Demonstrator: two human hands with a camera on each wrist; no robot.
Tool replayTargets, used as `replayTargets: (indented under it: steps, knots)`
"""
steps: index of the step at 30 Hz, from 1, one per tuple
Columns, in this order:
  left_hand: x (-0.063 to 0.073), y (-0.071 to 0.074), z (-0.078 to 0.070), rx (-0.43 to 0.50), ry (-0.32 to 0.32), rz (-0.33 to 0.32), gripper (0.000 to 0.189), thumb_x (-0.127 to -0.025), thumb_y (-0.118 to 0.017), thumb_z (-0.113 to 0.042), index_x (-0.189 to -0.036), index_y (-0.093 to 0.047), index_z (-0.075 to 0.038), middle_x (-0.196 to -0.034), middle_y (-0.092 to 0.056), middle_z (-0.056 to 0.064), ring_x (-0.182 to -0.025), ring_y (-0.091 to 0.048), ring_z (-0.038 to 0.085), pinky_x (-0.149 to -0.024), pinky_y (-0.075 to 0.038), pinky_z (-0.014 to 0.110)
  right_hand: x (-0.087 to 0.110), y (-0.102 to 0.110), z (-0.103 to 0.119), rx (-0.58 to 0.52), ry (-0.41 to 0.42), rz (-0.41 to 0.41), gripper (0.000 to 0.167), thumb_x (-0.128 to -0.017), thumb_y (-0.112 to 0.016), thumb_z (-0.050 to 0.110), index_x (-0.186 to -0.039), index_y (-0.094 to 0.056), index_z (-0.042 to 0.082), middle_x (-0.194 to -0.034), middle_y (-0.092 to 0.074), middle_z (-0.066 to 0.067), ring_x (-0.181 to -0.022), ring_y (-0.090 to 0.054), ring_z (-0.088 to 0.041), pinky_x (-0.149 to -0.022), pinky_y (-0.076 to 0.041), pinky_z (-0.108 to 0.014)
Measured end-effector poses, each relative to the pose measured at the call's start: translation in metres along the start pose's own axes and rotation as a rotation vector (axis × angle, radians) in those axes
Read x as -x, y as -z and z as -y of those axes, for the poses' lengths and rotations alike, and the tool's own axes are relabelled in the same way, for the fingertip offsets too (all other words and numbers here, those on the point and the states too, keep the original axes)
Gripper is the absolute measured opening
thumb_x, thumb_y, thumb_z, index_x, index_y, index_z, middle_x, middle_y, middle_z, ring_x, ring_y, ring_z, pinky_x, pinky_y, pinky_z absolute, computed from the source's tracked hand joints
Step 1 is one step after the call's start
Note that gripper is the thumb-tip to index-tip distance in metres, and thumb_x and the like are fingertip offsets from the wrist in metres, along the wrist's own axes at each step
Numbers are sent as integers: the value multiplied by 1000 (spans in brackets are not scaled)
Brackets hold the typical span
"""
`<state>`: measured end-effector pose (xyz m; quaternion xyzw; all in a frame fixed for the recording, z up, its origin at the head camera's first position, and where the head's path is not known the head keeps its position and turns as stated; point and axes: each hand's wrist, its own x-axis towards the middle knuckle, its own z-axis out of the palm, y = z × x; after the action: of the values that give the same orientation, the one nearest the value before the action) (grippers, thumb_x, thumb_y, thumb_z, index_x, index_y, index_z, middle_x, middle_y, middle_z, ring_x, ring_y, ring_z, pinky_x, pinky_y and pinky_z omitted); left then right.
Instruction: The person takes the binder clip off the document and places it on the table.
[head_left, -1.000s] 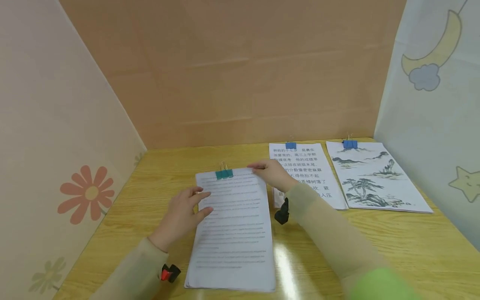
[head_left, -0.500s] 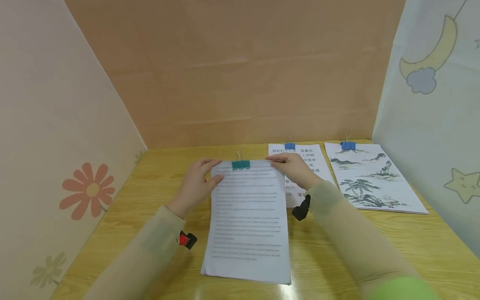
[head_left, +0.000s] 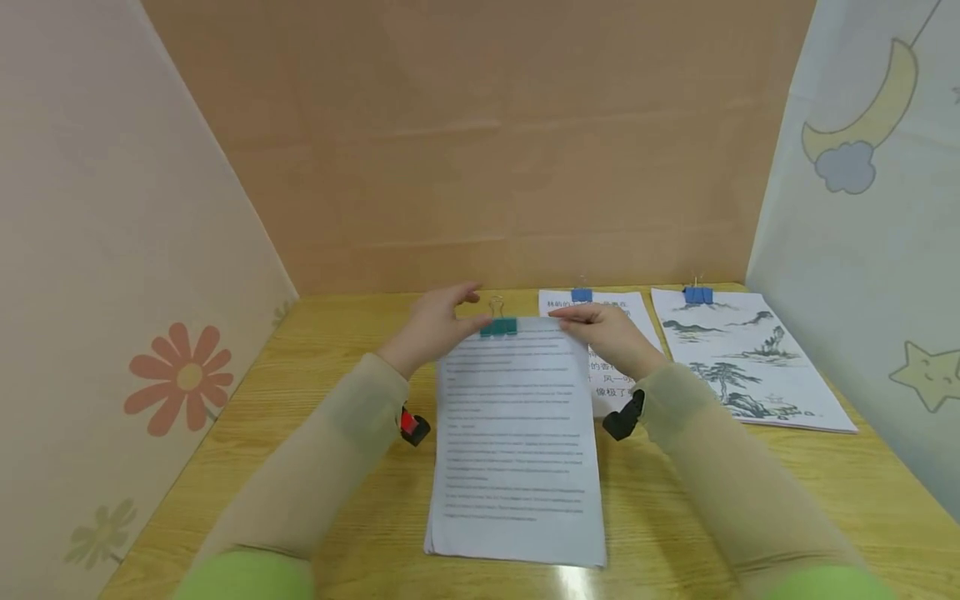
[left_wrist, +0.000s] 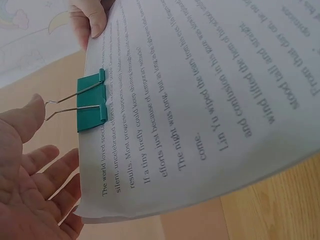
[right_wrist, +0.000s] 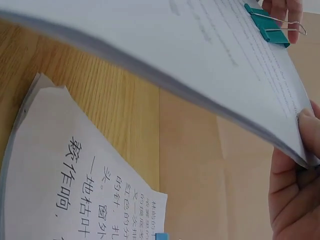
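In the head view my two arms, in pale sleeves (head_left: 300,471), reach forward over the wood-grain table (head_left: 322,329) and angle inward towards the top of a stack of printed sheets (head_left: 517,442), which is in front of me near the middle. My right hand (head_left: 611,333) pinches the stack's top right corner between thumb and fingers. My left hand (head_left: 435,325) is at the top left with its grasp loose, the thumb and fingers parted beside a green binder clip (head_left: 498,327). That clip bites the top edge of the stack and holds its sheets together, its wire handles standing up. To the right, on the table, a blue clip (head_left: 581,295) holds a bundle of Chinese text (head_left: 609,382), partly behind my right hand, and a second blue clip (head_left: 698,295) holds a bundle with an ink landscape (head_left: 738,358)

In the left wrist view my left palm is turned up, fingers spread and slightly bent, the thumb tip just beside the clip's wire loops; whether a fingertip touches the paper's edge I can't quite tell. The top sheet shows lines of English

In the right wrist view my right thumb lies on the face of the corner with fingers behind it. The stack tilts, its thick side edge raised above the table, the Chinese bundle lying lower down
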<state>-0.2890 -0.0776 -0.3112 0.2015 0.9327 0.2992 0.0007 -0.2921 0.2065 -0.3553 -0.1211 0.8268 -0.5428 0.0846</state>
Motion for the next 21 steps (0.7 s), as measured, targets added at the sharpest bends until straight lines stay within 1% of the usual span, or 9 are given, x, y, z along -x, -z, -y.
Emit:
replayTargets:
  steps: [4,8,11,15,19,21]
  knots:
    - [-10,2,-9,27,57,89,66,-90,-63,-49,-146,-41,-21,-135,-55,0,-128,-45,24,-104,-36,45,4,3,2,-12,2,0,33,-99,-57,24,-129,-62,13,-122,-63,-7,-104,-62,-23,-87,-48,-38]
    - [-15,5,-15,134,114,169,69,-89,-62,-53,-146,-42,-18,-132,-55,2,-121,-49,23,-102,-38,44,8,5,5,-18,16,-4,31,-99,-56,22,-128,-63,13,-122,-63,-8,-103,-63,-23,-84,-49,-34]
    - [-16,8,-16,223,140,202,70,-89,-61,-55,-145,-42,-17,-134,-53,2,-121,-49,21,-103,-37,44,9,4,9,-18,30,4,32,-99,-56,21,-128,-63,12,-122,-63,-9,-103,-63,-23,-84,-49,-34]
    - [-17,14,-16,317,169,234,75,-86,-62,-59,-146,-42,-19,-142,-46,0,-128,-43,21,-106,-33,45,10,4,13,12,49,-4,33,-99,-57,23,-129,-62,12,-122,-63,-9,-102,-63,-21,-83,-50,-33]
    - [-16,19,-18,385,206,278,78,-84,-64,-58,-148,-39,-19,-148,-40,-2,-134,-37,24,-108,-30,47,11,6,16,30,64,-12,33,-98,-57,23,-129,-62,13,-120,-64,-9,-100,-64,-21,-80,-51,-33]
    - [-16,20,-20,391,211,293,77,-85,-64,-57,-148,-39,-20,-148,-40,-2,-135,-35,24,-109,-29,47,12,6,17,25,72,-2,34,-99,-57,23,-130,-61,14,-119,-64,-10,-100,-64,-21,-81,-51,-33]
